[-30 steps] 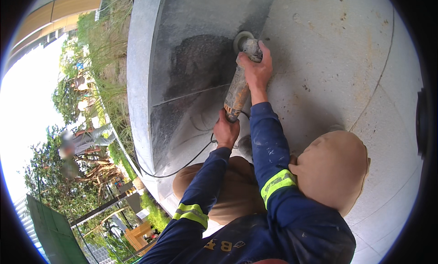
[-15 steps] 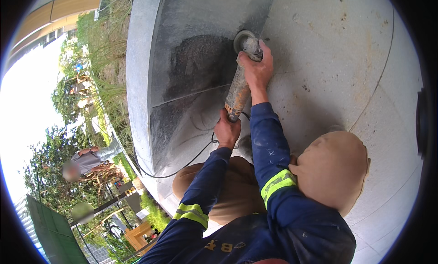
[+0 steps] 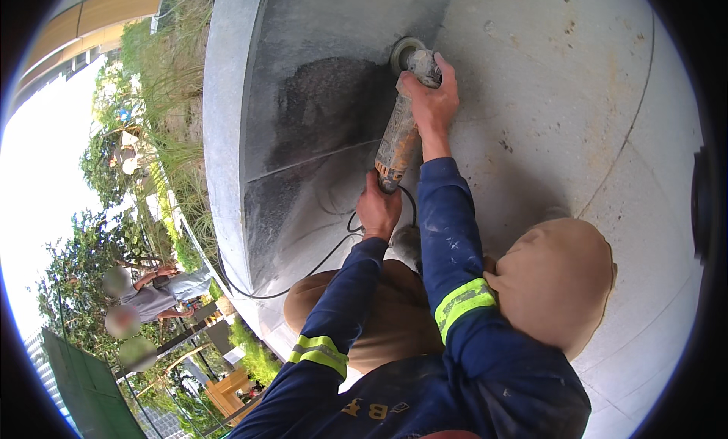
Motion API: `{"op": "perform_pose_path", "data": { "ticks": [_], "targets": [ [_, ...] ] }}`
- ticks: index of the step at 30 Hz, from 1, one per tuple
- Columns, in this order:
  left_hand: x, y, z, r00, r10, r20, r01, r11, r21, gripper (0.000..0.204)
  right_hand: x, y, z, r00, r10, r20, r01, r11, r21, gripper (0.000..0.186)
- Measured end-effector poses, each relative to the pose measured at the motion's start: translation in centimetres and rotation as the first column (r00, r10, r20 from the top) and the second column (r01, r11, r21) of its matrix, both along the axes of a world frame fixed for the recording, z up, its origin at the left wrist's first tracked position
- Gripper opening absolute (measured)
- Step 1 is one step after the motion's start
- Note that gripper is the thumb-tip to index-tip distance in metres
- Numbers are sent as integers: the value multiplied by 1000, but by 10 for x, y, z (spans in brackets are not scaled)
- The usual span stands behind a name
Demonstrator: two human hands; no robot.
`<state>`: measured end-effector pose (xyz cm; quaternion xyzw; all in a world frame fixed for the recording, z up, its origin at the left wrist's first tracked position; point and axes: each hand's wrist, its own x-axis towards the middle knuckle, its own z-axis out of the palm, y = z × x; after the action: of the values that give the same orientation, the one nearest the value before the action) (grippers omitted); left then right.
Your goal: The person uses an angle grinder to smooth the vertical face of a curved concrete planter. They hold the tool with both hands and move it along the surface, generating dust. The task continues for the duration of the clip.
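Arms point(image 3: 451, 227) extended, my left hand point(image 3: 379, 211) clasping the grinder's point(image 3: 396, 142) rear, my right hand point(image 3: 435, 109) wraps its head point(image 3: 420, 66) by the dark slab's point(image 3: 326, 109) right edge

The grinder point(image 3: 396, 139) lies slantwise just above the centre of the frame, its disc point(image 3: 408, 54) at the upper end, along the border between the low wall point(image 3: 322, 37) on the left and the floor point(image 3: 584, 83) on the right. Of the hands, the right hand point(image 3: 436, 105) is around the grinder's upper part, the left hand point(image 3: 378, 210) around its lower end. The cord point(image 3: 318, 264) loops beside the left hand, then runs leftward to the wall's edge. The knees point(image 3: 557, 276) flank the forearms, below the grinder. Beyond the wall, plants point(image 3: 178, 105) fill the upper left; another person point(image 3: 155, 301) is farther down, above a panel point(image 3: 87, 386) at lower left.
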<state>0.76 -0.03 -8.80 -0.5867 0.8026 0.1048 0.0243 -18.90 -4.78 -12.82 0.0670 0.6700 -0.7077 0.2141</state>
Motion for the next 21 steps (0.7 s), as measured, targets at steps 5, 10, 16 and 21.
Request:
{"op": "perform_pose_path", "data": {
  "ticks": [5,10,16,21],
  "targets": [
    [4,0,-3,999,41,22,-41,999,6,38,4,0,2,999,8,-40,-9,1000,-15,71],
    [0,2,-4,999,45,20,-45,999,10,40,1,1,2,999,44,-13,-44,999,15,71],
    [-3,-2,-5,1000,20,-3,-20,1000,15,40,-8,0,4,1000,9,16,-10,1000,30,70],
    [2,-3,-7,999,41,-13,-41,999,-14,40,-4,-3,10,996,-1,-91,0,1000,-16,70]
  ]
}}
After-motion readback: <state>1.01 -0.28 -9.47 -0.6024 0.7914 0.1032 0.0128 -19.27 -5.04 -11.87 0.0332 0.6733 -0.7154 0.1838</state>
